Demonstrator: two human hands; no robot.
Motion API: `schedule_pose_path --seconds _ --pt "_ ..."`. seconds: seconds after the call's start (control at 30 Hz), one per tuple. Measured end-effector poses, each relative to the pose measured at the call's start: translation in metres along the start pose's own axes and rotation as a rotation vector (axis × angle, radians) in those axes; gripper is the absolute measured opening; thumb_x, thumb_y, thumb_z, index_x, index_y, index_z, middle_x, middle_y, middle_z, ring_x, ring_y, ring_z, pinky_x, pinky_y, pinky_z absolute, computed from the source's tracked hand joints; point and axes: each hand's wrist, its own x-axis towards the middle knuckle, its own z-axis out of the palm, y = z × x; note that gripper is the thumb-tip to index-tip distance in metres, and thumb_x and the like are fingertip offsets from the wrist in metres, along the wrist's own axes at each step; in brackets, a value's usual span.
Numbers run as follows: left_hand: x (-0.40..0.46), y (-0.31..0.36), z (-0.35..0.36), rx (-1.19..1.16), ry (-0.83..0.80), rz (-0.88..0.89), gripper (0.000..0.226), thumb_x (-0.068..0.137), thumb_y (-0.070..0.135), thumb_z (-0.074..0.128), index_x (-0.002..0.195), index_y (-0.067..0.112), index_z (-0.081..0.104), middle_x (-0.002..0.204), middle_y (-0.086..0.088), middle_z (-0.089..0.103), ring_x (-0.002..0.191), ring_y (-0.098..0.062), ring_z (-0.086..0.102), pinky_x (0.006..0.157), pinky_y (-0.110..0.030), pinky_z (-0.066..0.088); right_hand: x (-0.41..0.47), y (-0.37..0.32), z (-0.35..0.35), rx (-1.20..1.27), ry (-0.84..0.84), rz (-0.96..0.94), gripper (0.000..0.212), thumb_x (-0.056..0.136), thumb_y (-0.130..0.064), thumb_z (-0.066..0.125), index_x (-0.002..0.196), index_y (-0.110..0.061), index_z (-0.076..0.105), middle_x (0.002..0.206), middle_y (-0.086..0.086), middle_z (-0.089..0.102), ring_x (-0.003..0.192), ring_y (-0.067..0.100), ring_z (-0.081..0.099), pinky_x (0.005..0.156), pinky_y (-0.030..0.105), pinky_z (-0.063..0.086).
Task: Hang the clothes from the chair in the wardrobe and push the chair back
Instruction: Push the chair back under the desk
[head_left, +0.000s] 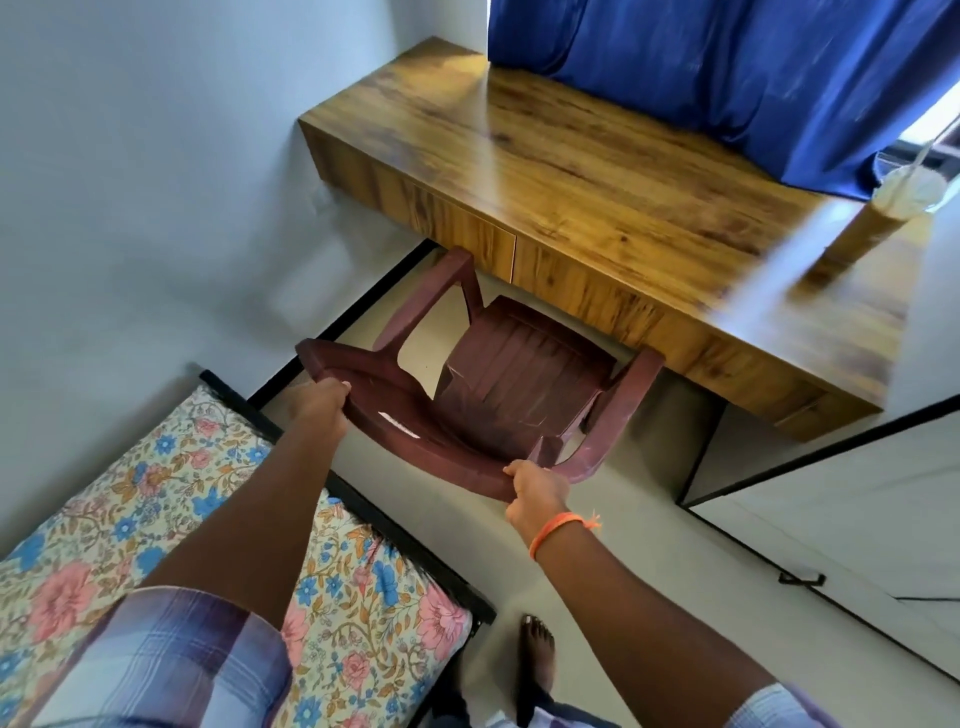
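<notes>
— At six o'clock from the counter (597, 171), head view: the chair (519, 379) stands half under its edge, seat bare, no clothes on it.
— And the hands?
— Both curl round the backrest's top rail: left hand (318, 402) at the rail's nine o'clock end, right hand (535, 491) at its five o'clock end. Spread wide like that, they can steer the chair straight, I'd judge.
— Why there?
— The bed (171, 519) crowds the chair at seven o'clock, and a white door (831, 499) stands at four, so the gap is narrow.
</notes>
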Motion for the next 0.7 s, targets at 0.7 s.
schedule_pose_path --seconds 0.7 --pt "-0.007 -0.004 -0.02 0.001 -0.222 0.115 0.025 0.089 -0.016 0.056 0.113 -0.008 0.061 0.103 -0.018 0.065 0.099 -0.027 0.063 0.096 -0.036 0.052 -0.009 0.001 0.006 0.053 -0.027 -0.02 0.03 0.08 0.019 0.063 0.085 -0.005 0.046 0.094 0.018 0.056 0.08 0.031 0.059 0.077 0.041 0.052"
